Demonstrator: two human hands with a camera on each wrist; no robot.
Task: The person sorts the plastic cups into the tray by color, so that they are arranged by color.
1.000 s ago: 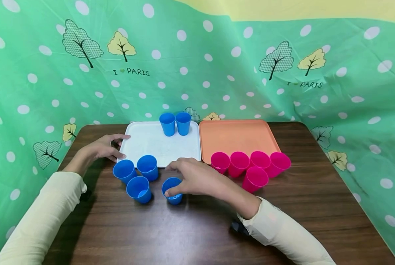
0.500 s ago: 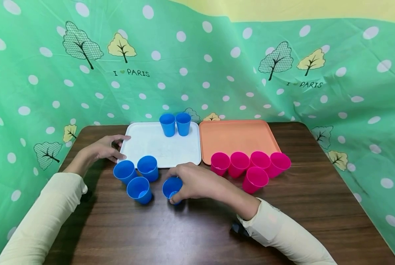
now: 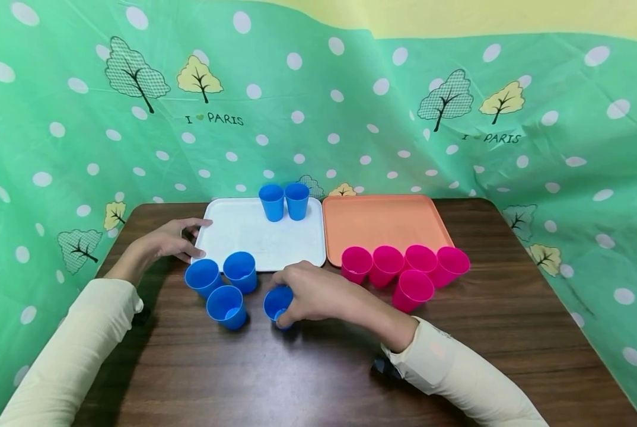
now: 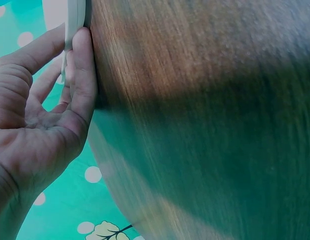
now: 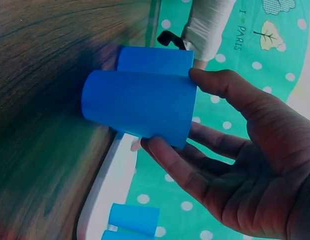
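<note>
My right hand (image 3: 315,293) grips the rim of a small blue plastic cup (image 3: 276,303) standing upright on the table. In the right wrist view, the thumb is at one side of this blue cup (image 5: 140,105) and the fingers at the other. My left hand (image 3: 171,238) holds the left edge of the white tray (image 3: 233,237); in the left wrist view, its fingers (image 4: 81,75) lie against the tray's edge (image 4: 75,20). Three blue cups stand left of the right hand, among them a nearer cup (image 3: 226,308). Two more blue cups (image 3: 272,204) stand at the white tray's back right.
An orange tray (image 3: 382,219) adjoins the white tray's right side. Several pink cups (image 3: 411,290) stand upright in a cluster by its front edge, right of my right forearm. The dark wooden table (image 3: 308,379) ends at a green dotted cloth (image 3: 297,101) behind.
The right hand has moved slightly nearer and closed its thumb and fingers on the blue cup's rim. The left hand stays at the tray edge; the cups have not visibly moved.
</note>
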